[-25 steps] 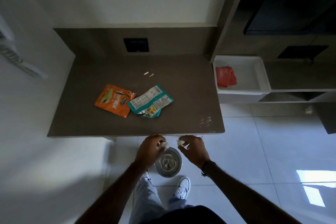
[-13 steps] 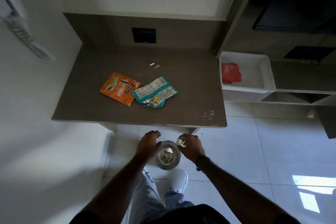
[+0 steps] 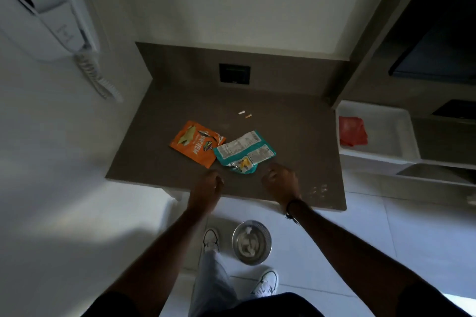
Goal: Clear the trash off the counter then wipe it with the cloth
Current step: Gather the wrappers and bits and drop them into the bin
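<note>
An orange snack wrapper [image 3: 196, 142] and a teal wrapper [image 3: 243, 150] lie side by side on the brown counter [image 3: 296, 141]. Two small butts [image 3: 244, 114] lie further back. My left hand [image 3: 208, 188] hovers over the counter's front edge, just below the orange wrapper, fingers loosely curled and holding nothing. My right hand [image 3: 282, 181] is over the counter just right of the teal wrapper, also curled and holding nothing. A red cloth [image 3: 352, 134] lies in a white tray [image 3: 386, 121] to the right. A metal bin [image 3: 252, 242] with white scraps stands on the floor.
A white wall-mounted hair dryer [image 3: 49, 15] with a coiled cord hangs at the upper left. A black wall socket [image 3: 234, 73] sits in the backsplash. Dark shelving [image 3: 425, 59] rises at the right. My shoes [image 3: 265, 283] stand on the tiled floor beside the bin.
Both hands let go of white scraps into the bin, then rose from the bin up to the counter's front edge near the wrappers. The view tilted up.
</note>
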`<control>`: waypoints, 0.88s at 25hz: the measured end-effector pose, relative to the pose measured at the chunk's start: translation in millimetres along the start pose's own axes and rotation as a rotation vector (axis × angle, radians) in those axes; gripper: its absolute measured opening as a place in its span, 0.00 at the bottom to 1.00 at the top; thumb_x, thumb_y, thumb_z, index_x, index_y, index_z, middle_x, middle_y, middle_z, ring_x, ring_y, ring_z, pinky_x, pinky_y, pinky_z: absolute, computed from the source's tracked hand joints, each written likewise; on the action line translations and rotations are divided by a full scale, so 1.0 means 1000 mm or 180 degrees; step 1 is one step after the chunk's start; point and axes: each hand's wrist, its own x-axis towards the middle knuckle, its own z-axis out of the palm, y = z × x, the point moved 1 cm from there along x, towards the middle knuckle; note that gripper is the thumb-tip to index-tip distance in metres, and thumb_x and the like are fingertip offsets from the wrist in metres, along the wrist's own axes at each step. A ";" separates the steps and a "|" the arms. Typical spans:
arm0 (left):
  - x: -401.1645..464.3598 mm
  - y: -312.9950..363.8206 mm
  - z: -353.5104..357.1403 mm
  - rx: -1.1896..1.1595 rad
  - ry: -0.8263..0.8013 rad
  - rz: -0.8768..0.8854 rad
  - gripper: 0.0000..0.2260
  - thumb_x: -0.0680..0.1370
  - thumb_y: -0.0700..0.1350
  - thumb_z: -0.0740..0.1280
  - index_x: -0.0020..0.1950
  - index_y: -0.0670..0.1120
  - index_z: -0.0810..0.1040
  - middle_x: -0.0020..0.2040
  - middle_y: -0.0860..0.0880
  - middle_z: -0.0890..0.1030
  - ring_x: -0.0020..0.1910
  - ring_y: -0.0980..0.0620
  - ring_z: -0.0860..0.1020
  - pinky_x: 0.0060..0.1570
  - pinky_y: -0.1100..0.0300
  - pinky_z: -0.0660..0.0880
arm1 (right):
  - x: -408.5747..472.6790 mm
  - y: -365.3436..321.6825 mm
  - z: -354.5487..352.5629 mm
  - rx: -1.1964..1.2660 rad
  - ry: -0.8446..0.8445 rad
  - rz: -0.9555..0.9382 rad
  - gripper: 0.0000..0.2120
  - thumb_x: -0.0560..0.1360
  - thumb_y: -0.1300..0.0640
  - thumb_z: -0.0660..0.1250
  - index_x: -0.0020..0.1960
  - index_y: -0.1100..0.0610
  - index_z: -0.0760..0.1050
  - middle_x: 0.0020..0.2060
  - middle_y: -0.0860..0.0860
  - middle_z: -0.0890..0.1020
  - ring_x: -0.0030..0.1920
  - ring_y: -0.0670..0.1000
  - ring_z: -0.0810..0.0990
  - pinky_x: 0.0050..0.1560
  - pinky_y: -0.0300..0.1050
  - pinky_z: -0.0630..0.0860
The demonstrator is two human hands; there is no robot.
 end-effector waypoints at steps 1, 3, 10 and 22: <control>0.014 -0.002 -0.009 0.0086 0.0092 0.0022 0.07 0.81 0.41 0.65 0.52 0.40 0.81 0.52 0.39 0.82 0.52 0.41 0.81 0.54 0.44 0.79 | 0.017 -0.008 -0.001 0.0079 0.0064 0.0063 0.11 0.73 0.56 0.69 0.55 0.55 0.80 0.50 0.54 0.87 0.48 0.55 0.86 0.37 0.32 0.73; 0.042 -0.009 -0.027 0.0253 0.0349 -0.0022 0.10 0.82 0.43 0.66 0.60 0.41 0.81 0.61 0.39 0.80 0.61 0.40 0.79 0.61 0.45 0.78 | 0.052 -0.023 0.000 0.0149 -0.0053 0.0289 0.23 0.73 0.53 0.70 0.67 0.55 0.72 0.59 0.55 0.83 0.57 0.56 0.83 0.45 0.41 0.81; 0.148 -0.070 -0.073 0.0808 -0.0064 -0.0604 0.27 0.80 0.50 0.68 0.77 0.44 0.68 0.76 0.39 0.70 0.76 0.38 0.68 0.75 0.45 0.67 | 0.125 -0.036 0.038 -0.0745 -0.0553 0.0831 0.32 0.72 0.54 0.71 0.72 0.62 0.66 0.66 0.62 0.74 0.68 0.62 0.72 0.67 0.54 0.72; 0.209 -0.095 -0.088 0.0195 -0.0594 -0.0206 0.23 0.71 0.44 0.79 0.65 0.43 0.80 0.63 0.41 0.80 0.64 0.41 0.78 0.66 0.50 0.74 | 0.159 -0.059 0.029 0.2974 -0.1332 0.1952 0.15 0.77 0.73 0.62 0.63 0.71 0.73 0.59 0.66 0.78 0.49 0.58 0.81 0.52 0.50 0.82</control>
